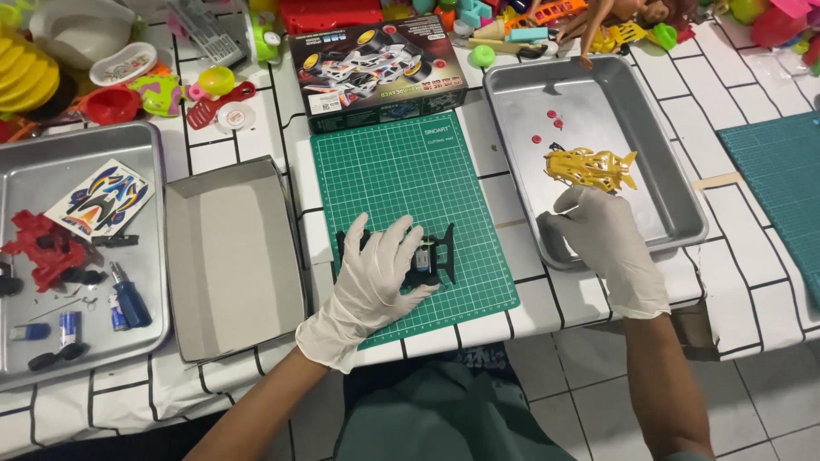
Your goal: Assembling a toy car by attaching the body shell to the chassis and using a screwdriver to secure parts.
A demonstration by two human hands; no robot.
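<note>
L hand (373, 277) presses flat, released, on black chassis (431, 256); R hand (602, 239) pinches yellow body frame (591, 168) in tray (675, 183). Risk: thin frame may snap if twisted.

Dark rectangular toy-car box (377, 72) above green mat, colourful sticker sheet (100, 200) in left tray

Bright, even indoor light from overhead. Soft glare on the floor of the right tray (598, 94), duller sheen on the left tray (51, 162). Short, faint shadows under the gloved hands beside the green mat (401, 162). Focus sharp at the mat; toys beyond it slightly soft. Mild wide-angle bending of table lines toward the frame edges.
</note>
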